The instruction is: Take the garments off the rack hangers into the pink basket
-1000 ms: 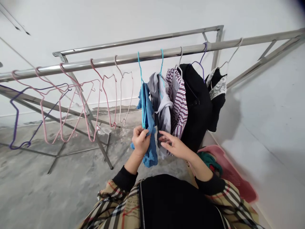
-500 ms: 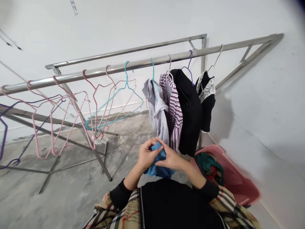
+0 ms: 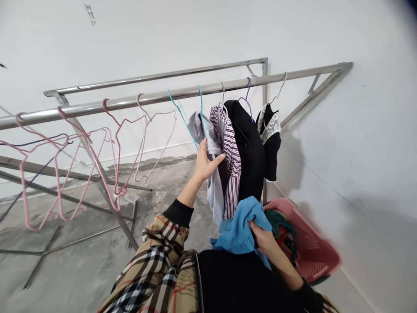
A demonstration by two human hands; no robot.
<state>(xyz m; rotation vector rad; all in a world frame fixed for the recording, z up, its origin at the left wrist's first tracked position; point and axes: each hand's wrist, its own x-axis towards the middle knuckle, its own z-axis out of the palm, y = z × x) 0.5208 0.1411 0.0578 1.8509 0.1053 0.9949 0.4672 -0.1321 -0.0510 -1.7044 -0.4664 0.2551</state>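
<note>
My right hand (image 3: 263, 238) grips a crumpled blue garment (image 3: 243, 224) low in front of my body; its exact kind does not show. My left hand (image 3: 205, 163) is raised with thumb and fingers apart, at the light grey garment (image 3: 215, 182) on the rail. Whether it touches the cloth I cannot tell. Just beyond its fingertips is the lower end of a bare teal hanger (image 3: 183, 116), turned almost edge-on. Right of the grey garment hang a striped shirt (image 3: 232, 156), a black garment (image 3: 249, 152) and a small black top with white lace (image 3: 272, 150).
A metal rail (image 3: 127, 103) on a folding stand runs across the view. Several bare pink hangers (image 3: 24, 191) hang along its left part. A pink basket (image 3: 317, 243) with dark green and red cloth stands on the floor at right, beside the white wall (image 3: 368, 152).
My hands have parted. The left moved up to the grey garment and the teal hanger, which has swung edge-on. The right keeps the blue garment, now lower right and more spread out.
</note>
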